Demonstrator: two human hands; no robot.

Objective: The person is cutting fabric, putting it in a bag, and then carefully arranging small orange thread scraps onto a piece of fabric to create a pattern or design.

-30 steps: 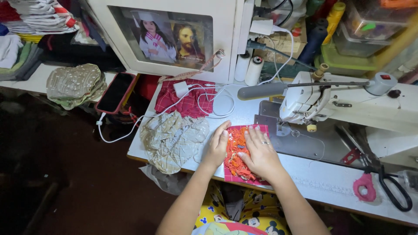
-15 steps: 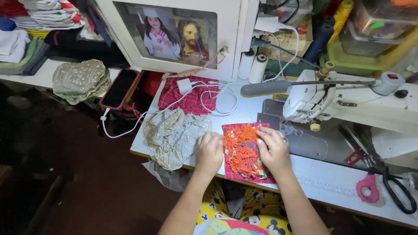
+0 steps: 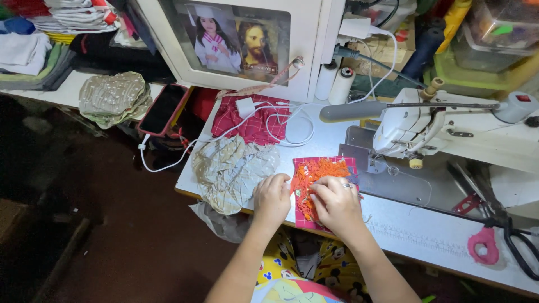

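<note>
Just hands on orange-red cloth (flat)

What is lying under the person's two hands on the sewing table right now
A pink and orange patterned fabric piece lies flat on the sewing table. The right hand presses on it; the left hand pinches its left edge. The covered part cannot be seen.

Black scissors cut off by right edge.
</note>
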